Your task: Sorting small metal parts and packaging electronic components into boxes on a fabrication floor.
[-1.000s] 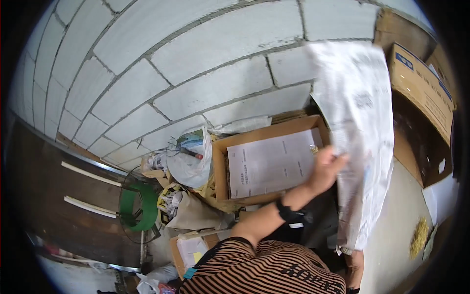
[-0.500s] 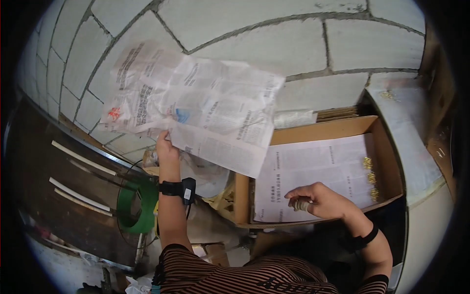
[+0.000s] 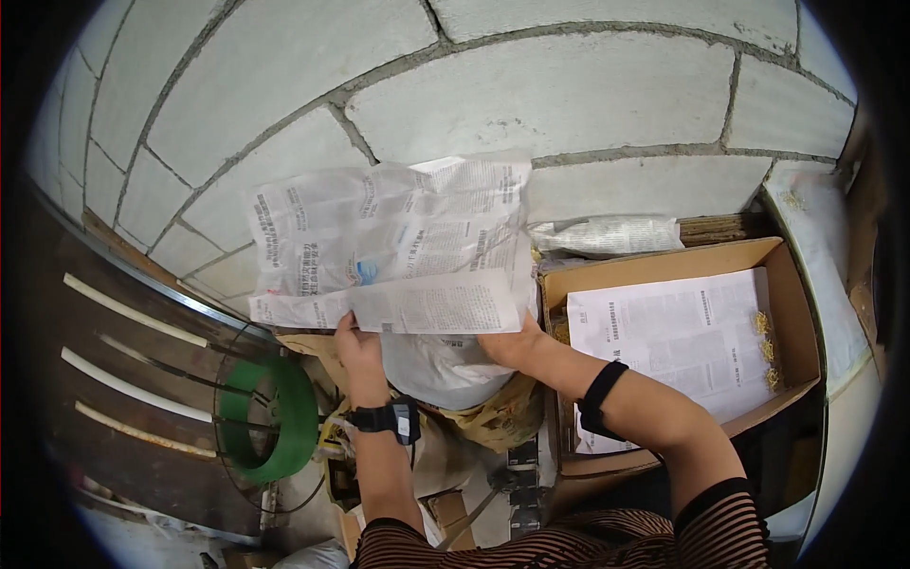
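Note:
A large creased newspaper sheet (image 3: pixel 408 237) spreads in front of me, its near edge folded up into a strip. My left hand (image 3: pixel 358 348) pinches that folded edge from below, left of the middle. At the sheet's lower right corner my right hand (image 3: pixel 509 347) grips the paper; its fingertips are hidden behind it. Just to the right stands an open cardboard box (image 3: pixel 801 322). Inside it lies another newspaper sheet (image 3: pixel 664 346), with several small gold-coloured bundles (image 3: pixel 766 351) along its right side.
Under the sheet is a round grey surface (image 3: pixel 445 370) with a crumpled yellowish bag (image 3: pixel 493 417) below it. A green ring-shaped reel (image 3: pixel 294 422) stands at the left, beside a dark panel with pale strips (image 3: pixel 137 384). A block wall (image 3: pixel 540 95) closes off the far side.
The newspaper sheet has come lower and its near edge is now folded. My right hand has moved left from over the box to the sheet's corner.

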`<state>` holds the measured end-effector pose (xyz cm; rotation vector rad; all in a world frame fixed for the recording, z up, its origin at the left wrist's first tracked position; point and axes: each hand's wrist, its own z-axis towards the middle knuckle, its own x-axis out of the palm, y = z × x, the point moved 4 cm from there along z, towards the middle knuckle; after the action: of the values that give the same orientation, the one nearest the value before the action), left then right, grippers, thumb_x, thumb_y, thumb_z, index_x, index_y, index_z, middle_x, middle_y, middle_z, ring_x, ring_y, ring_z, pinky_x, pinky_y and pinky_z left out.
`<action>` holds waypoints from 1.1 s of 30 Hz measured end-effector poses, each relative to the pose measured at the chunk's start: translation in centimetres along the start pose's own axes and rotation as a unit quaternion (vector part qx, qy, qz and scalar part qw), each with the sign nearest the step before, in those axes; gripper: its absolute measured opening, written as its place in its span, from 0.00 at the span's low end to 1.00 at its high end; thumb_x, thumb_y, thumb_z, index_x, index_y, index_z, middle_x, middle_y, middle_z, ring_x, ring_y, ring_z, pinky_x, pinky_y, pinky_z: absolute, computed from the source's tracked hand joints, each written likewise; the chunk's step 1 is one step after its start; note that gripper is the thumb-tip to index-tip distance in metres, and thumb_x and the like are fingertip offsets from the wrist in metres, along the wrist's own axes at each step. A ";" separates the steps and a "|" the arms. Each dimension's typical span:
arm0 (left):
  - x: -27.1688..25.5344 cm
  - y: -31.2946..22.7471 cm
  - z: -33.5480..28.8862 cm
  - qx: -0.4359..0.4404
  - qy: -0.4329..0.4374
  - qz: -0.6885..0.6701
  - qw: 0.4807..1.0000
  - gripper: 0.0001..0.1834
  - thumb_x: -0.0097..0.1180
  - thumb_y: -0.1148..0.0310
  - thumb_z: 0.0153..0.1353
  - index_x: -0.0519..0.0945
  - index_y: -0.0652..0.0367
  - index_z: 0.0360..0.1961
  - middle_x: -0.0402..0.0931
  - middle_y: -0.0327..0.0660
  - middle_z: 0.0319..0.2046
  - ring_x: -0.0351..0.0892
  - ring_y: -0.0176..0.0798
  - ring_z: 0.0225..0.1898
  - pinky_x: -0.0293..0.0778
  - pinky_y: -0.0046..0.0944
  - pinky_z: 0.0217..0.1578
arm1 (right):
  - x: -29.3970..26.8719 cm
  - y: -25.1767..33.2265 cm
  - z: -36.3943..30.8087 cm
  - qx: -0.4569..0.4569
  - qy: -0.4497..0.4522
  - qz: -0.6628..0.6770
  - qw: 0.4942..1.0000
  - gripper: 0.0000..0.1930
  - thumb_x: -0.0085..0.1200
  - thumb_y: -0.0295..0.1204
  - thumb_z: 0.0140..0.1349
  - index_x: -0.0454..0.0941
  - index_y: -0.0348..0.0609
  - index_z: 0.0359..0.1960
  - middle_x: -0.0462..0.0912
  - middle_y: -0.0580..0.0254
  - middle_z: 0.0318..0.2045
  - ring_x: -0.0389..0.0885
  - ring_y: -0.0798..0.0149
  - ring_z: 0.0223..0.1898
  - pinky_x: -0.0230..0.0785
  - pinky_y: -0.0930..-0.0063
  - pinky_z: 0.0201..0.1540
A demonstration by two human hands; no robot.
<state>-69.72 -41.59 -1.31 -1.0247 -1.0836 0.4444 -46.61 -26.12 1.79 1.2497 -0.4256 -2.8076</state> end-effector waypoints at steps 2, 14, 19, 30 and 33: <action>-0.3 1.4 0.4 -0.046 -0.054 -0.071 0.995 0.09 0.46 0.77 0.57 0.73 0.69 0.39 0.76 0.46 0.38 0.75 0.39 0.40 0.71 0.37 0.43 | -1.5 0.2 0.0 -0.004 0.030 -0.032 0.999 0.18 0.46 0.27 0.50 0.74 0.42 0.44 0.76 0.48 0.42 0.76 0.50 0.42 0.68 0.56 0.40; 2.5 3.7 -3.4 -0.134 -0.169 -0.136 0.967 0.08 0.49 0.75 0.57 0.71 0.62 0.38 0.72 0.41 0.37 0.72 0.40 0.39 0.72 0.39 0.39 | -28.5 -0.4 -9.2 0.227 0.008 -0.284 0.932 0.17 0.55 0.19 0.46 0.71 0.33 0.41 0.73 0.50 0.25 0.75 0.49 0.26 0.66 0.62 0.28; 1.9 4.9 -4.2 -0.133 -0.198 -0.104 0.966 0.11 0.50 0.75 0.56 0.71 0.64 0.40 0.71 0.41 0.39 0.71 0.41 0.41 0.72 0.41 0.40 | -30.2 1.6 -9.0 0.197 -0.152 -0.237 0.939 0.20 0.55 0.18 0.47 0.71 0.32 0.45 0.77 0.49 0.29 0.78 0.50 0.29 0.69 0.68 0.30; -1.5 6.9 -3.9 -0.194 0.085 -0.167 0.963 0.11 0.44 0.66 0.59 0.72 0.61 0.37 0.71 0.47 0.41 0.69 0.46 0.41 0.65 0.49 0.46 | -6.9 -3.3 -0.8 0.169 0.083 -0.043 0.981 0.08 0.48 0.24 0.46 0.72 0.33 0.29 0.78 0.46 0.25 0.79 0.51 0.26 0.71 0.60 0.24; 2.9 9.6 -3.9 -0.427 0.399 -0.381 0.717 0.15 0.38 0.63 0.63 0.71 0.62 0.42 0.72 0.49 0.42 0.69 0.45 0.46 0.63 0.46 0.50 | 1.9 -7.5 -3.2 0.190 0.117 0.037 0.974 0.07 0.48 0.26 0.45 0.75 0.36 0.26 0.77 0.48 0.27 0.79 0.51 0.30 0.73 0.60 0.29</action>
<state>-63.41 -36.54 -8.42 -1.2350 -0.7651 -1.2138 -45.01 -19.95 -3.56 1.5687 -1.0045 -2.5506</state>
